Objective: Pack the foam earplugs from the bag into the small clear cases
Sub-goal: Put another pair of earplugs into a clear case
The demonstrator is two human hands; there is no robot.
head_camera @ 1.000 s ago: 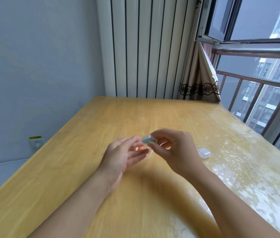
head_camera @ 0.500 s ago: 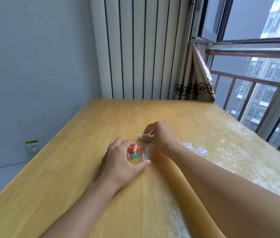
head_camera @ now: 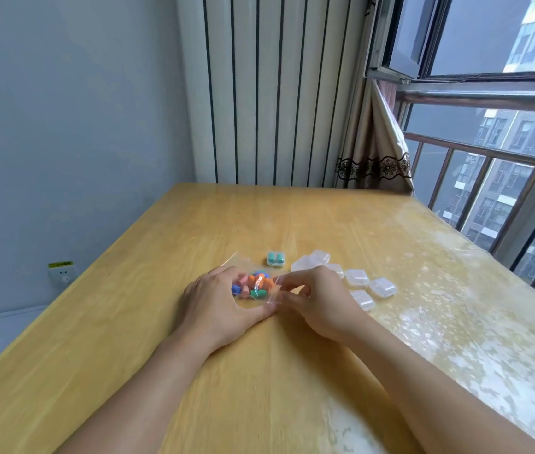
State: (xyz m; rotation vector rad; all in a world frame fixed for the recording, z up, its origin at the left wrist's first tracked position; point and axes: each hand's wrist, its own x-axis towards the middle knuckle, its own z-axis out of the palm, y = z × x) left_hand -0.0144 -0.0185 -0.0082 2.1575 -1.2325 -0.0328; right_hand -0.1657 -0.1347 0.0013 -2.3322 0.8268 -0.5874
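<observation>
A clear plastic bag (head_camera: 254, 286) of orange, blue, pink and green foam earplugs lies on the wooden table (head_camera: 292, 217). My left hand (head_camera: 217, 306) grips the bag's left side, with its thumb under the bag's near edge. My right hand (head_camera: 315, 303) pinches the bag's right end between thumb and fingers. Just beyond the bag stands a small clear case (head_camera: 275, 259) with two green earplugs inside. Several empty clear cases (head_camera: 358, 280) lie to the right of my right hand.
The table's right part carries a pale, mottled clear cover (head_camera: 456, 306). A window with a metal railing (head_camera: 489, 152) runs along the right, a curtain (head_camera: 374, 152) hangs at the far corner, and a grey wall with a socket (head_camera: 61, 273) is on the left.
My right hand set the case with green earplugs on the table beyond the bag and came back to pinch the bag's right end. My left hand stays on the bag.
</observation>
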